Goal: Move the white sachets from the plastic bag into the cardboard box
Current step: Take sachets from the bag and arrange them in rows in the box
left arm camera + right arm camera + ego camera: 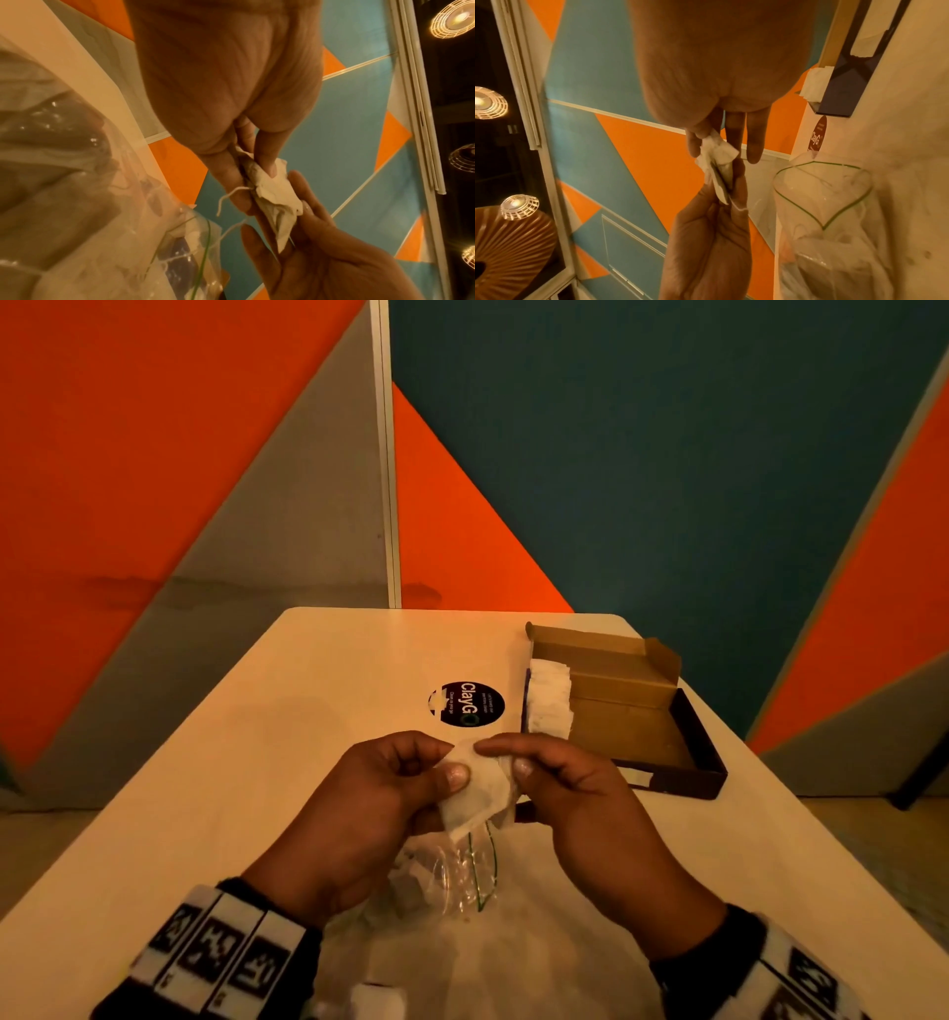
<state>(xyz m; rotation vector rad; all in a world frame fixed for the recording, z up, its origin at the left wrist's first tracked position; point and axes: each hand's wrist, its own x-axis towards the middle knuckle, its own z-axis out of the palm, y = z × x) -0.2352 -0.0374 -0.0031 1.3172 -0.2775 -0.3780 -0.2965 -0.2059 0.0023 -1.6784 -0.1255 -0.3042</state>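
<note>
Both hands meet above the table and pinch a small bunch of white sachets [477,793] between thumbs and fingers. My left hand [452,762] holds their left side and my right hand [500,757] their right side. The left wrist view shows the sachets [275,192] crumpled, with a thin string hanging loose. A clear plastic bag [452,870] with a green-lined mouth lies on the table just below the hands, more sachets inside. The open cardboard box [631,726] stands to the right, with a row of white sachets [549,698] along its left wall.
A round dark sticker [466,705] is stuck on the pale table [257,762] left of the box. Partition walls in orange, grey and teal stand behind the table. A white object [377,999] lies at the near edge.
</note>
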